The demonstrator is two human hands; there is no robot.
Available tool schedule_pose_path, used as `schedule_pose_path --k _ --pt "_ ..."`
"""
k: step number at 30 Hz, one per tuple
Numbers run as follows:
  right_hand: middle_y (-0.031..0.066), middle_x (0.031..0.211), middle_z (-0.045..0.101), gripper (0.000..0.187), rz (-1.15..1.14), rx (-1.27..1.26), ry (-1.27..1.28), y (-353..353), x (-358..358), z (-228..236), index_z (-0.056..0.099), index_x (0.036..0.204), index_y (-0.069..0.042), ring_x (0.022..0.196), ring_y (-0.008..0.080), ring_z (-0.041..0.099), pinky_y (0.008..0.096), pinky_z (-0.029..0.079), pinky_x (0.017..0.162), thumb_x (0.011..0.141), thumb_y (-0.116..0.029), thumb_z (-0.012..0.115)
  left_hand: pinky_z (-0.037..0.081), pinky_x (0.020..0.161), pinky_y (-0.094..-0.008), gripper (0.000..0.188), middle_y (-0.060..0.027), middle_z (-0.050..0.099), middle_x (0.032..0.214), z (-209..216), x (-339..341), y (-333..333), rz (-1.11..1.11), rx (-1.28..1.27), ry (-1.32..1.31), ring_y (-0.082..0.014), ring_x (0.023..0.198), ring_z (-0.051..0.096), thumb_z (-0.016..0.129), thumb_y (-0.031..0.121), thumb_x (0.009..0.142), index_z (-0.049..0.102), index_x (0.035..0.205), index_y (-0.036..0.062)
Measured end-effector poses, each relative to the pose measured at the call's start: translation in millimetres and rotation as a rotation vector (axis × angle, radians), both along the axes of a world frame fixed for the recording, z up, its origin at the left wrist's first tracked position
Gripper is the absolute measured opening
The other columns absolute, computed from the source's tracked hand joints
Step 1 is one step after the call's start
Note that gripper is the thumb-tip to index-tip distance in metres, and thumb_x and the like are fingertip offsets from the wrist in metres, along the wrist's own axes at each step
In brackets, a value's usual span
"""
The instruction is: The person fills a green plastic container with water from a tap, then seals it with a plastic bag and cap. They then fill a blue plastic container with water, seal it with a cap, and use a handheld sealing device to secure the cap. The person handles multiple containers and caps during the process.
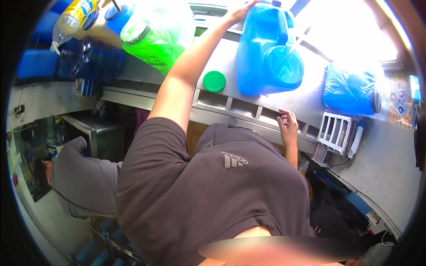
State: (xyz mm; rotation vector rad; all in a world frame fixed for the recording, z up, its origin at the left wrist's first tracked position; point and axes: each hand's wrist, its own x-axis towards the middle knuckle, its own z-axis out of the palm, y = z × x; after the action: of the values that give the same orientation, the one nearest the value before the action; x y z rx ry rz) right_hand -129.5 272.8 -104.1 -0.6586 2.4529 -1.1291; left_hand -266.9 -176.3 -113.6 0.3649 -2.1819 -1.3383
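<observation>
My left arm stretches up and across to a large translucent blue water jug on the metal counter. At its top edge, my left hand grips the jug, with the fingertips partly cut off by the picture's edge. The jug's wide round mouth faces me, and a thin pale streak crosses it that I cannot make out. Lower down, my right hand hovers near the counter's front edge, its fingers apart, slightly bent and holding nothing. A round green lid lies on the counter left of the jug.
To the left stand a bright green container in clear plastic, a yellow-labelled bottle and dark blue bottles. A plastic-wrapped blue container and a white rack are at the right. Another person in grey works at the left.
</observation>
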Motion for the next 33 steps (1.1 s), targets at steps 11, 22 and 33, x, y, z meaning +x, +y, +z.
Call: schedule_pose_path --k 11,22,33 --pt "0.0088 0.112 0.062 0.030 0.123 0.110 -0.061 -18.1 -4.4 -3.8 0.065 0.116 -0.012 0.096 0.0226 0.062 0.0323 0.054 0.074 0.087 -0.007 0.065 0.033 0.111 -0.0542 0.119 -0.0203 0.029 0.152 -219.1 238.2 64.9 -0.035 -0.282 -1.222 -0.0417 0.139 0.031 0.087 0.055 0.056 0.024 0.151 0.0208" --pt "0.0097 0.113 0.062 0.033 0.111 0.166 -0.056 -9.3 -6.5 4.3 0.064 0.118 -0.010 0.099 0.0244 0.063 0.0326 0.054 0.074 0.085 -0.008 0.065 0.028 0.108 -0.0657 0.124 -0.0213 0.016 0.155 -182.9 206.8 94.0 0.262 -0.028 -1.099 -0.0517 0.139 0.019 0.090 0.048 0.055 0.015 0.152 0.0311" --pt "0.0109 0.112 0.061 0.030 0.071 0.024 -0.022 -2.5 -6.5 0.1 0.062 0.118 -0.012 0.096 0.0266 0.063 0.0366 0.053 0.078 0.089 -0.013 0.064 0.019 0.113 -0.0584 0.147 -0.0308 0.031 0.144 114.9 218.9 122.7 0.075 -0.360 -0.372 -0.0461 0.138 0.024 0.090 0.050 0.053 -0.011 0.155 0.0179"
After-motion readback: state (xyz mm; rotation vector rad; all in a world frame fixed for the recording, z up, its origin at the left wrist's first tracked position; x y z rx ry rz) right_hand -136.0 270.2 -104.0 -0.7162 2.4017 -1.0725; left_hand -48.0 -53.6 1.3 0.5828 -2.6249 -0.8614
